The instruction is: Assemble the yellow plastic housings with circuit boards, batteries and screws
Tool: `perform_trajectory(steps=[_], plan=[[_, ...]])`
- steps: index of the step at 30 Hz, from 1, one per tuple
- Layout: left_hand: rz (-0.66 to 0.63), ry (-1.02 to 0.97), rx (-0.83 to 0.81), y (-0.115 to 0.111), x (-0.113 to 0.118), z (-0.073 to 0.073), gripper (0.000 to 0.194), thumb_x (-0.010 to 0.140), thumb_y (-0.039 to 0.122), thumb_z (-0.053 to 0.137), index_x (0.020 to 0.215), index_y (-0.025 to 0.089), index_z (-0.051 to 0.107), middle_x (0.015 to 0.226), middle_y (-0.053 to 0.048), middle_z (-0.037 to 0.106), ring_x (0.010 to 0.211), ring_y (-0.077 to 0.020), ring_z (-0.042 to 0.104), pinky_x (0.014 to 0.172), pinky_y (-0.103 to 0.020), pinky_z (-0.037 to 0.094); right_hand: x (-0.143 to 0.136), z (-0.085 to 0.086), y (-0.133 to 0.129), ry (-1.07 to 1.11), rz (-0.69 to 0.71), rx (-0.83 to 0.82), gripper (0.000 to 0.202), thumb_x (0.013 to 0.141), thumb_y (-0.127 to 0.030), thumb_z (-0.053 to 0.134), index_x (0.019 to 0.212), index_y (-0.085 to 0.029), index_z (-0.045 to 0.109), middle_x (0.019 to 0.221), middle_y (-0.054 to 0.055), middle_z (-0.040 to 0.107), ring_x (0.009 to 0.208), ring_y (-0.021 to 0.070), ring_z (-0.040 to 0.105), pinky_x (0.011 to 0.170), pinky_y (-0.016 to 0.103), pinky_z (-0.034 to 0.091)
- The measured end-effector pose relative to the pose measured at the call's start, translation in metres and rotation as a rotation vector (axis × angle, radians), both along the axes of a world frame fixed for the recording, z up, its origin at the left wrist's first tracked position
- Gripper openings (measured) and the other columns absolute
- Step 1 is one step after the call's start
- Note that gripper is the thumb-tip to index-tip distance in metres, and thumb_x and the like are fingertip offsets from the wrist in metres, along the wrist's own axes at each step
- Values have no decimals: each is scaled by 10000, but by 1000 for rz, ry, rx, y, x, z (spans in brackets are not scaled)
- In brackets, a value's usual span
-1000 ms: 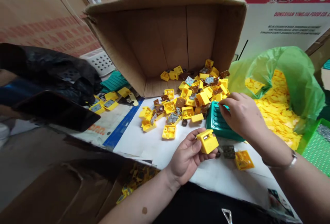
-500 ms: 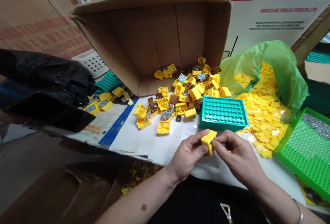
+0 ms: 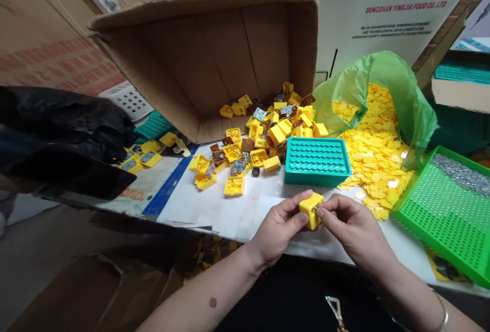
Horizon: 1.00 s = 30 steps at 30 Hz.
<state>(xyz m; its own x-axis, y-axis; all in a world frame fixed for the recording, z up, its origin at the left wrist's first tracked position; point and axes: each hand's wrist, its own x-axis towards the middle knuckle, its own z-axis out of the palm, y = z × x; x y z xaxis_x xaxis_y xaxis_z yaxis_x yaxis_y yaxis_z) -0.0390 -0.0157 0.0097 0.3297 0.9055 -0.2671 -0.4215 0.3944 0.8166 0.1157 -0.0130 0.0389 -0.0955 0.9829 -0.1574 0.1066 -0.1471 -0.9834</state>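
Note:
My left hand (image 3: 281, 227) is closed round a small yellow plastic box-shaped casing (image 3: 311, 208), thumb in front and fingers behind. At the casing's right side, my right hand (image 3: 346, 225) is pinched, its thumb and fingertips against an opening with something small and dark in it. What those fingertips hold is too small to make out. Just beyond both hands stands a teal ridged plastic tray (image 3: 317, 161). A loose heap of yellow casings (image 3: 233, 186) with brown and grey parts lies left of the tray.
Behind the heap a cardboard box (image 3: 214, 61) lies on its side. To the right, flat yellow pieces (image 3: 377, 169) spill from a green plastic bag (image 3: 415, 102). A green perforated basket (image 3: 440, 220) holds small metal parts. A dark flat object (image 3: 72, 171) juts in at left.
The view has shifted slightly, so the surroundings sit further left. Both hands stay on the yellow casing, which is turned slightly, showing more of its right-side opening.

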Motion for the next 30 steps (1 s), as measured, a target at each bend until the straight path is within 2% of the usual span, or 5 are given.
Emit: perform_trajectory(steps=[4, 11, 16, 20, 30], plan=[[-123, 178, 89, -3, -6, -2, 408, 727, 304, 680, 1124, 228, 632, 1113, -55, 646, 1006, -183, 577, 922, -318, 422, 6, -15, -12, -97, 9, 31, 235, 747, -393, 625, 768, -175, 539, 683, -4, 511, 624, 108, 481, 578, 236, 424], [-437, -100, -164, -11, 2, -9, 407, 751, 333, 654, 1131, 204, 584, 894, -66, 658, 750, -172, 651, 666, -295, 508, 37, -20, -27, 12, 191, -182, 335, 795, -480, 555, 936, -192, 460, 736, -3, 525, 667, 126, 531, 585, 247, 457], [-633, -133, -229, -5, 36, -2, 503, 717, 347, 689, 1161, 197, 508, 1032, -104, 632, 812, -162, 638, 672, -272, 484, 76, -7, 17, -997, 148, 423, 212, 881, -323, 444, 884, -183, 604, 852, 72, 580, 771, 186, 537, 652, 305, 374], [-653, 26, -237, 3, 61, 2, 467, 648, 331, 742, 1039, 166, 546, 903, -54, 652, 719, -106, 585, 569, -192, 418, 74, -8, 48, -1537, 295, 588, 152, 817, -131, 466, 774, -146, 611, 781, 96, 571, 725, 213, 501, 617, 330, 279], [-593, -20, -276, 5, 60, -4, 357, 652, 367, 725, 856, 124, 561, 860, -84, 666, 627, -91, 568, 531, -189, 416, 89, -12, 37, -1254, 12, 609, 180, 840, -222, 438, 740, -140, 563, 719, 86, 573, 685, 181, 506, 626, 307, 329]])
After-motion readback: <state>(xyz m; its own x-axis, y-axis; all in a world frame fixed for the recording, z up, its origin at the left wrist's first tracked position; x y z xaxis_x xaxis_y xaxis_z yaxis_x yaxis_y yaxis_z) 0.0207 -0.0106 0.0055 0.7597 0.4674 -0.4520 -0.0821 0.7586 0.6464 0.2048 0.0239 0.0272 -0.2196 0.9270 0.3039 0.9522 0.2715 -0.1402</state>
